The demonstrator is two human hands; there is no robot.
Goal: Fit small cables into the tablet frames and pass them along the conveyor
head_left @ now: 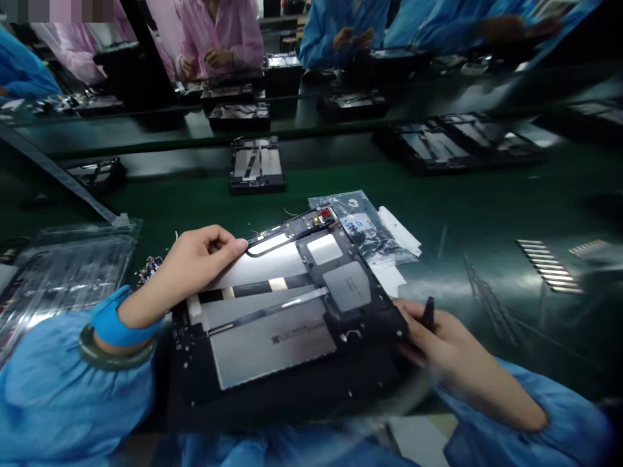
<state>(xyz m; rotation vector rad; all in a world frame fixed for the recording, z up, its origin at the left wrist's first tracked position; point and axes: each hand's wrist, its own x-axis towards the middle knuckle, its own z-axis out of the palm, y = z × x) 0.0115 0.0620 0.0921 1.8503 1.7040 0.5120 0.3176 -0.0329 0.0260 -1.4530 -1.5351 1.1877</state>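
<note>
An opened tablet (277, 311) with silver panels, a black frame and flat cables lies in front of me on a green mat. My left hand (195, 266) rests on its upper left edge, fingers curled onto the silver panel. My right hand (442, 344) is at the tablet's lower right corner and holds a small black tool (428, 312) that sticks up between the fingers; the hand is blurred. Both arms wear blue sleeves.
Clear antistatic bags (363, 227) and white slips lie just behind the tablet. A stack of clear trays (58, 272) sits at the left. More opened tablets (256, 165) lie on the conveyor behind. Tweezers (487, 301) lie at the right. People in pink and blue coats work opposite.
</note>
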